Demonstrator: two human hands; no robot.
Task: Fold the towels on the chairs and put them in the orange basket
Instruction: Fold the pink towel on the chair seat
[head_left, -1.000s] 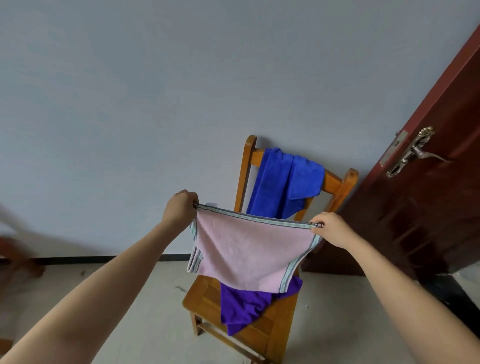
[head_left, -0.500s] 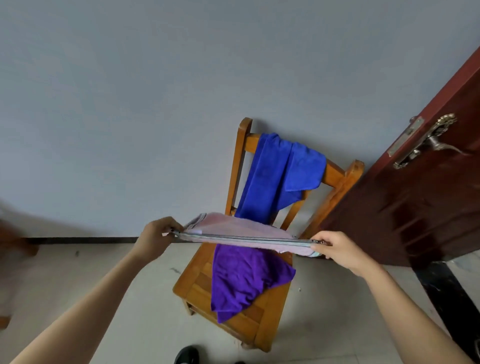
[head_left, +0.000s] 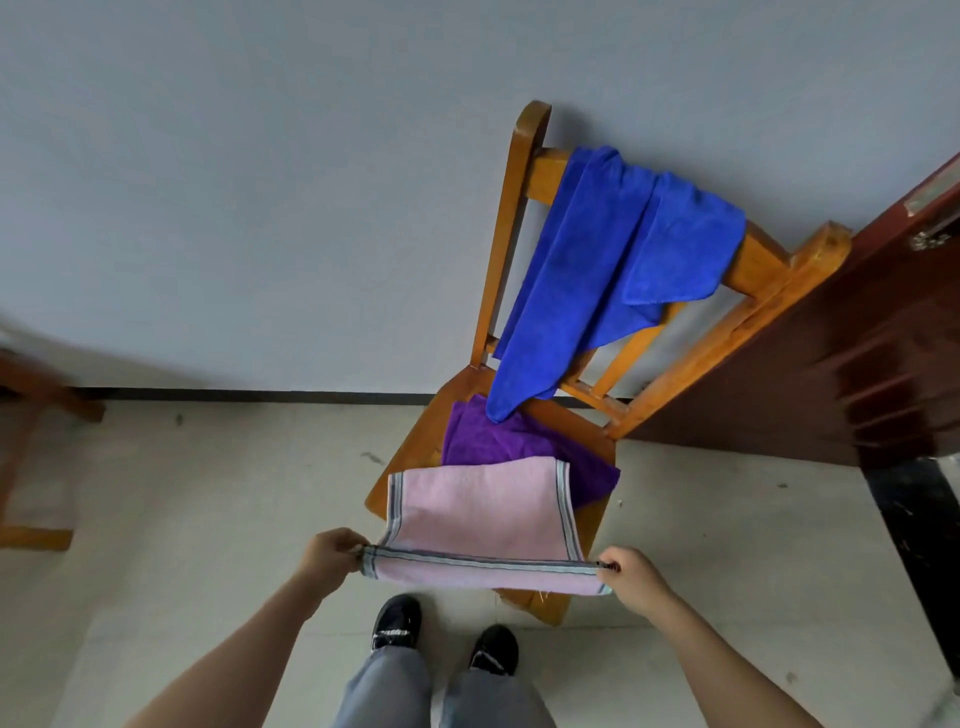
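Lowered now, pink towel (head_left: 483, 512) corners sit pinched between fingers (head_left: 351, 544).

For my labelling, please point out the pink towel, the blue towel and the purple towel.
pink towel (head_left: 478, 509): head view, middle of its flat panel.
blue towel (head_left: 597, 265): head view, its hanging middle.
purple towel (head_left: 493, 441): head view, its uncovered upper part.

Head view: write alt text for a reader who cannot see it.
Left hand and right hand pinch the near corners of a pink towel whose far end overlaps a purple towel on a chair seat. A blue towel hangs over the chair back.
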